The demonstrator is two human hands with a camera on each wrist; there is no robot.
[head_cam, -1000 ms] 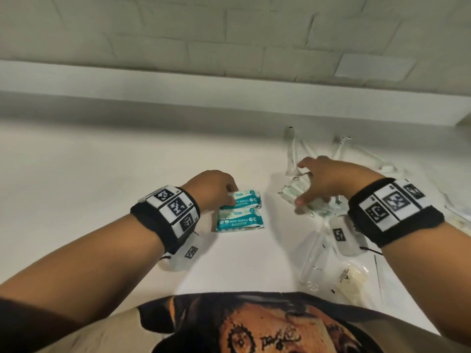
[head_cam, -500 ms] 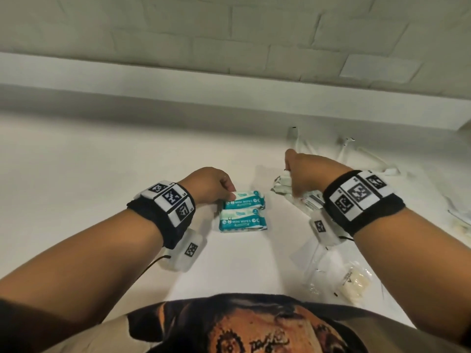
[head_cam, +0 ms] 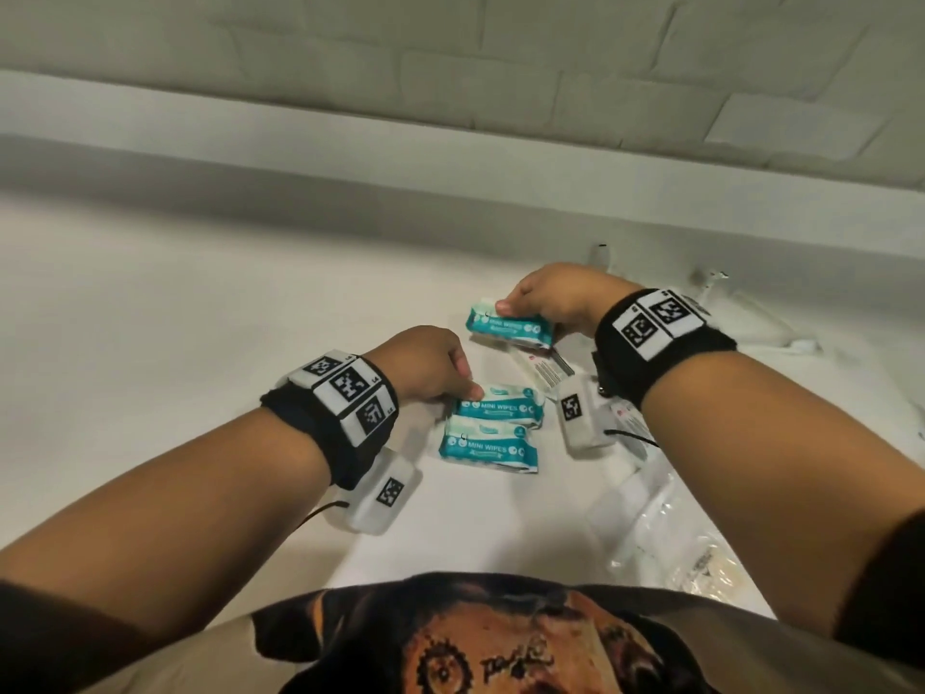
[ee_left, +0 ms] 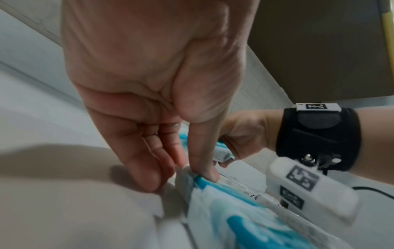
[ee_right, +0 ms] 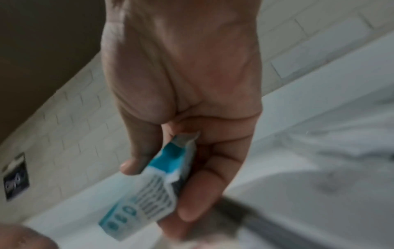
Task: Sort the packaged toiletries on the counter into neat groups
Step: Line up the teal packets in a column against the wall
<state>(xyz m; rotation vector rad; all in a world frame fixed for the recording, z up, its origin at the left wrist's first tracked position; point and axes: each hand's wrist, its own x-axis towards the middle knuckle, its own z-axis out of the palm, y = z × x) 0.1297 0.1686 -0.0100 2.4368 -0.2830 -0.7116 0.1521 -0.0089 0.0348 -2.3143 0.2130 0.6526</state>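
Note:
Two teal-and-white mini wipes packs (head_cam: 493, 428) lie side by side on the white counter (head_cam: 200, 318) in the head view. My left hand (head_cam: 440, 368) pinches the left end of the far pack (head_cam: 500, 405), thumb on top, as the left wrist view shows at the thumb (ee_left: 205, 168). My right hand (head_cam: 548, 303) holds a third wipes pack (head_cam: 510, 328) just above the counter, behind the pair. In the right wrist view the held pack (ee_right: 157, 190) sits between thumb and curled fingers.
Clear plastic packets (head_cam: 665, 533) lie on the counter under my right forearm. White wrapped items (head_cam: 751, 323) are scattered at the back right near the wall ledge (head_cam: 350, 157). A packet with a red-printed label (head_cam: 548, 368) lies beneath the held pack.
My right hand took hold of a wipes pack from the pile on the right and carried it left toward the two packs. My left hand stayed on the far pack.

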